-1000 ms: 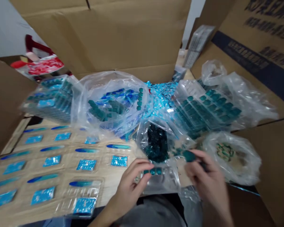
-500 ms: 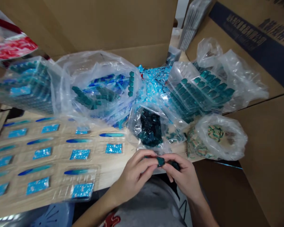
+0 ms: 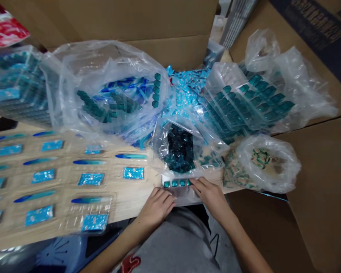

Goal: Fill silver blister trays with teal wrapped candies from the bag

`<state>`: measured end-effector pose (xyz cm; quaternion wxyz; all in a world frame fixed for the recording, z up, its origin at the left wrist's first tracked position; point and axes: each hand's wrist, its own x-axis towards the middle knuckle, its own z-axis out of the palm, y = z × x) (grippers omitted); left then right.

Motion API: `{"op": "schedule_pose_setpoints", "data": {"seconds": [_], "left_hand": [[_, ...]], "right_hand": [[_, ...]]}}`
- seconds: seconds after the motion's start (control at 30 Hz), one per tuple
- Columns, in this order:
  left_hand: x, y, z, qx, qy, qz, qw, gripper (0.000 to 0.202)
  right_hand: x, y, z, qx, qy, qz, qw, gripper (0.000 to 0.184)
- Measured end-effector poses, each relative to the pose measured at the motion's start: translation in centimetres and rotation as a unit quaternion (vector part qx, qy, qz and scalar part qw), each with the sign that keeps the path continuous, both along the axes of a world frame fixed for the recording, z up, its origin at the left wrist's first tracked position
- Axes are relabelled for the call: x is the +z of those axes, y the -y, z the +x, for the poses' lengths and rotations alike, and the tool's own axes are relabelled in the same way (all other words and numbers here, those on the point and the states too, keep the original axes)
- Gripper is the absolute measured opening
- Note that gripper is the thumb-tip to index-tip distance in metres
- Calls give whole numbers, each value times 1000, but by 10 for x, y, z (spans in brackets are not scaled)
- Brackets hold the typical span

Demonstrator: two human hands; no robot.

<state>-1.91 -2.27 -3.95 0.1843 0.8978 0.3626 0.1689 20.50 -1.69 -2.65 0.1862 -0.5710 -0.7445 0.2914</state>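
Observation:
In front of me at the table edge lies a small clear plastic strip with several glossy teal-green faceted pieces set in a row. The fingers of my right hand are together on the rightmost piece, at the strip's right end. My left hand rests at the strip's near left corner, fingers loosely bent and lying on the edge; I see nothing held in it. Just behind stands an opened clear bag of dark green pieces.
Clear blister packs with blue pens and blue sachets cover the left. Behind are a large plastic bag, a sachet pile and filled green strips. A bag of patterned pieces stands right, beside cardboard boxes.
My hands have moved apart and down from fingering a green piece together in the air. The strip with its row of pieces now shows between them. The view has shifted slightly.

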Motion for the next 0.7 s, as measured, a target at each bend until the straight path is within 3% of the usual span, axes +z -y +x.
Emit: {"op": "schedule_pose_setpoints", "data": {"seconds": [0.1, 0.17, 0.27, 0.33, 0.37, 0.43, 0.5, 0.53, 0.6, 0.63, 0.7], "left_hand": [[-7, 2, 5, 7, 7, -10, 1000, 20], [0, 1, 6, 6, 16, -12, 1000, 21], [36, -8, -2, -1, 75, -63, 995, 20], [70, -22, -13, 42, 234, -182, 954, 32], [87, -31, -19, 77, 336, -187, 920, 39], [113, -50, -30, 126, 523, -157, 828, 47], [124, -65, -32, 170, 589, -147, 776, 46], [124, -69, -30, 183, 586, -148, 775, 44], [117, -68, -20, 192, 526, -144, 816, 36], [113, -63, -14, 186, 469, -141, 852, 29], [106, -51, -3, 144, 347, -134, 917, 22]], "right_hand": [[-3, -1, -5, -11, 4, -10, 1000, 31], [-3, -4, -6, -17, -4, -11, 1000, 30], [6, -6, -1, -36, -35, -9, 999, 22], [16, -3, 2, -106, -128, -51, 985, 18], [22, 0, 2, -153, -200, -90, 964, 20], [32, 9, -2, -227, -367, -179, 884, 25], [39, 16, -11, -235, -508, -248, 791, 30], [42, 18, -17, -223, -562, -273, 749, 31], [48, 18, -28, -187, -621, -304, 697, 33], [51, 16, -32, -172, -632, -306, 691, 34], [59, 9, -39, -147, -626, -287, 710, 38]]}}
